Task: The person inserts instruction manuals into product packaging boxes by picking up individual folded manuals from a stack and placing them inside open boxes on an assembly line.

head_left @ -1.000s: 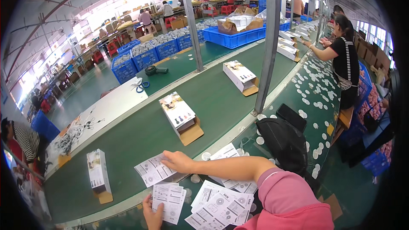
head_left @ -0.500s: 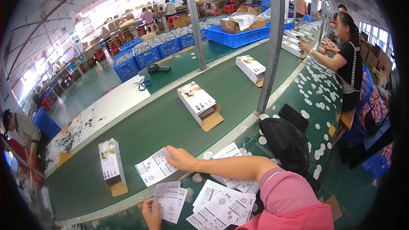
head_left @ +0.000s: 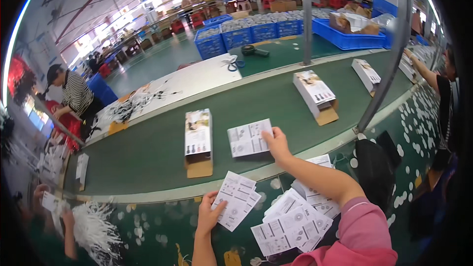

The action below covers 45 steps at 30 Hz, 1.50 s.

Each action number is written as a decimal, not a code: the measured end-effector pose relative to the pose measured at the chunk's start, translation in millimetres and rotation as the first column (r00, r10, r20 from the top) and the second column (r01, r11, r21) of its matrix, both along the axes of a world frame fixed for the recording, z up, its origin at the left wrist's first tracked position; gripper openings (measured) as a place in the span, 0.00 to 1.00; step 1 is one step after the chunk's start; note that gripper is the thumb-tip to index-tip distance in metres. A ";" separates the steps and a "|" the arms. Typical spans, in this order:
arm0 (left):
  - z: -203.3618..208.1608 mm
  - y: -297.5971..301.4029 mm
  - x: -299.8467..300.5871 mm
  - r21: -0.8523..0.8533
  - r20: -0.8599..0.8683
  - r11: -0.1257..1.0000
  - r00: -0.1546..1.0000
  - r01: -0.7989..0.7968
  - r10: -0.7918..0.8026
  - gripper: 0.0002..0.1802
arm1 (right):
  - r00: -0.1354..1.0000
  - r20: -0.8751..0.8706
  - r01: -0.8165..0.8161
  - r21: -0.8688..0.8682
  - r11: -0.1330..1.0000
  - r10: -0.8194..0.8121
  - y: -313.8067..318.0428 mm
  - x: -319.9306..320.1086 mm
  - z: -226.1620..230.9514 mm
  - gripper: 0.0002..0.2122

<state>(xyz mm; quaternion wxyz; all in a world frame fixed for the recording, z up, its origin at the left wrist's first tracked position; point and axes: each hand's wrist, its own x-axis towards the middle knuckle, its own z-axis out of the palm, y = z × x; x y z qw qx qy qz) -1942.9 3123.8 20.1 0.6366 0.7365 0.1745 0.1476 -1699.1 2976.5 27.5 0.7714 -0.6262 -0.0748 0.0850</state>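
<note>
My right hand (head_left: pixel 280 144) pinches a printed instruction leaflet (head_left: pixel 248 140) by its right edge and holds it over the green conveyor belt (head_left: pixel 256 167). Just left of that leaflet lies a white printed carton (head_left: pixel 198 133), its open end and brown flap toward me. My left hand (head_left: pixel 209 213) grips a few overlapping leaflets (head_left: pixel 235 201), fanned slightly, at the belt's near edge. Between my forearms a loose pile of leaflets (head_left: pixel 290 229) lies on the green table. More leaflets are partly hidden beneath my right forearm.
Other cartons (head_left: pixel 315 93) lie along the belt. A metal post (head_left: pixel 389 64) rises at the right, beside a black bag (head_left: pixel 374 170). A co-worker's hands (head_left: pixel 68 219) are near white strands (head_left: pixel 96 229) at lower left. Blue scissors (head_left: pixel 235 65) lie across the belt.
The view has swung left, so the cartons appear farther right and another carton shows at far left. Both hands still hold leaflets, the right one's still beside the nearest carton.
</note>
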 end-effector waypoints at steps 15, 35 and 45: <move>-27.0 21.2 -5.0 -0.019 -0.001 0.997 0.997 -0.077 0.077 0.11 | -0.080 0.605 0.635 -0.582 0.508 0.792 101.2 -25.8 -16.2 0.09; -30.3 32.1 -7.6 0.053 0.008 0.995 0.996 -0.090 0.090 0.09 | 0.351 0.386 0.114 -0.922 0.370 0.853 37.6 -31.3 44.7 0.17; -30.1 47.7 -7.5 0.097 0.002 0.988 0.993 -0.119 0.119 0.09 | 0.441 0.241 -0.459 -0.767 0.448 0.865 38.3 -71.8 5.6 0.16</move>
